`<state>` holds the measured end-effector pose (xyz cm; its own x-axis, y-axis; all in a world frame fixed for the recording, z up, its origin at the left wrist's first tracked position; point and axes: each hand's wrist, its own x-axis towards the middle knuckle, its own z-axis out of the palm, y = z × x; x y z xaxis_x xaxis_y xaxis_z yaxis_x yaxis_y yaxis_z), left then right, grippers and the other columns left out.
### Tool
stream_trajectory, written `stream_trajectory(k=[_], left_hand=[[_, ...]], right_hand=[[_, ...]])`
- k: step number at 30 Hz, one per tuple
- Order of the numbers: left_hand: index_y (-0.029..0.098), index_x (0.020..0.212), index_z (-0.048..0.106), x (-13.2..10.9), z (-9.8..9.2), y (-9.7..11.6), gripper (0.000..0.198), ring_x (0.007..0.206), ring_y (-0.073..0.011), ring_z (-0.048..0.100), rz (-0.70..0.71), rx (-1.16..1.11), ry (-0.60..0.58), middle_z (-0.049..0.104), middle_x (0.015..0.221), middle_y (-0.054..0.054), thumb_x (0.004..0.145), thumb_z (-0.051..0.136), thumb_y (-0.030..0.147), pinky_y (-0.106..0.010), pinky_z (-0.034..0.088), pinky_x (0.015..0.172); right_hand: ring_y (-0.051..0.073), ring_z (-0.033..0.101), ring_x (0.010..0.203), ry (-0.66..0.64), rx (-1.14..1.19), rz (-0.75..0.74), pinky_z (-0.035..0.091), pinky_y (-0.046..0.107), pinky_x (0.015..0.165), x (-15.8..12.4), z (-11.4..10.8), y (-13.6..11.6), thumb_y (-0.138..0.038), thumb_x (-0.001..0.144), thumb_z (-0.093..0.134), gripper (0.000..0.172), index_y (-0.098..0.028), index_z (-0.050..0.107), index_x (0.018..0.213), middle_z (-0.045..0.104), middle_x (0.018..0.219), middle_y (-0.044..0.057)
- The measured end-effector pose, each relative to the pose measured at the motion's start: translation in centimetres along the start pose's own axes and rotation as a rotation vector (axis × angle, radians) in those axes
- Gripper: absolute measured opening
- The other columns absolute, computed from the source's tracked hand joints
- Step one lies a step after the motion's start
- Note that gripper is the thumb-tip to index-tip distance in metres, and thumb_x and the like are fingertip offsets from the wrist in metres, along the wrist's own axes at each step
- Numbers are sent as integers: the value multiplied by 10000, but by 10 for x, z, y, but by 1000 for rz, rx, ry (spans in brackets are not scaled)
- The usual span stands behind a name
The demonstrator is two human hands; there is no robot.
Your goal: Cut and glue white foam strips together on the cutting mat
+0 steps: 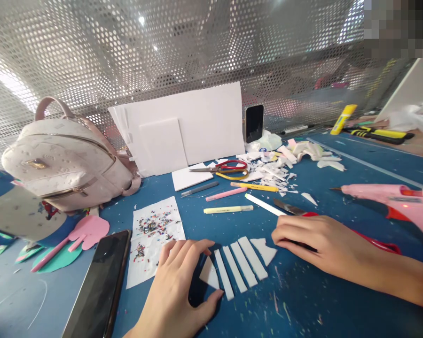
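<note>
Several white foam strips (pixel 235 268) lie side by side on the blue table, with a torn white piece (pixel 264 250) at their right end. My left hand (pixel 178 277) is open, thumb and fingers spread around a pointed white piece (pixel 209 273) at the left end of the row. Just right of the strips, my right hand (pixel 312 237) rests low with its fingers curled and pressed together; what is inside them is hidden. Red-handled scissors (pixel 377 242) lie partly covered behind that hand. A white marker (pixel 264 204) points toward its knuckles.
Left are a black phone (pixel 98 286), a speckled paper sheet (pixel 157 234) and a backpack (pixel 74 159). Behind lie pens (pixel 228 210), other scissors (pixel 229 169), foam scraps (pixel 273 169) and upright white boards (pixel 211 126). A pink glue gun (pixel 391 199) is at right.
</note>
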<state>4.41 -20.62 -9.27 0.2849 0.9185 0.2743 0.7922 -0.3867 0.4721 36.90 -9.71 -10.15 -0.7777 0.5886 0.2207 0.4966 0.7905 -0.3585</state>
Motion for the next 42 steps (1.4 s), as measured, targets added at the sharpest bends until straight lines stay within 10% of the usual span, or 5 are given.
stream_trajectory(k=[42], left_hand=[[330,1370,412,-1,2,1,586,1095,-270,565,-10,2,8,622,1180,-46,852,527,80,-501,448,1005]], right_hand=[[144,649,739,41,33,-8,421,295,652,-2,-1,-4,-311,1069,500,195,-255,665,981,686,909,11]])
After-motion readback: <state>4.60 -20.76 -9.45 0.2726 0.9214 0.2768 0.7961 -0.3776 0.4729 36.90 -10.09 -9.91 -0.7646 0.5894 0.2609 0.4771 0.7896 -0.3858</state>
